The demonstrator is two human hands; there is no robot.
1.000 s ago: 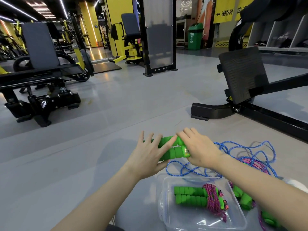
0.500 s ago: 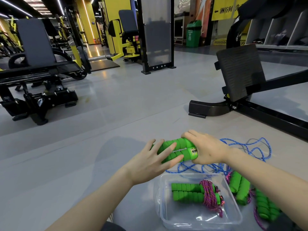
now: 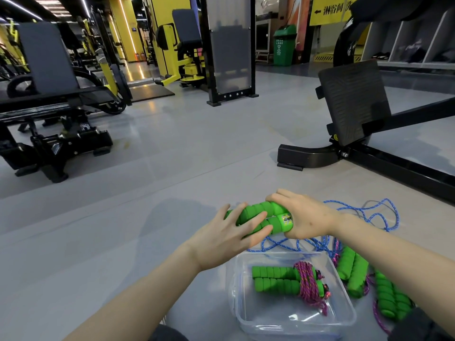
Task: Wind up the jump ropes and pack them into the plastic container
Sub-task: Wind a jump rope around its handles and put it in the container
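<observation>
Far left: a black steel weight bench with a flat grey pad is standing on the smooth grey floor, well apart from the work area.

Left hand is lying with fingers spread and extended over the near ends of two green foam handles; it is touching them without curling around them. The handles are ribbed, cylindrical, lying side by side and parallel.

Right hand is wrapping around the opposite ends of the same handles, fingers closed over the top, thumb underneath. One handle end is showing a small printed label.

Blue braided rope is trailing in loose loops on the floor behind and below the right hand.

Clear plastic container, rectangular with rounded corners, is sitting on the floor below the hands. Inside it, one wound rope is lying: two green foam handles bound together by pink-purple braided cord.

Right of the container: two more pairs of green handles with pink cord are lying on the floor.

Upper right: a black ribbed footplate is tilting on its frame.
</observation>
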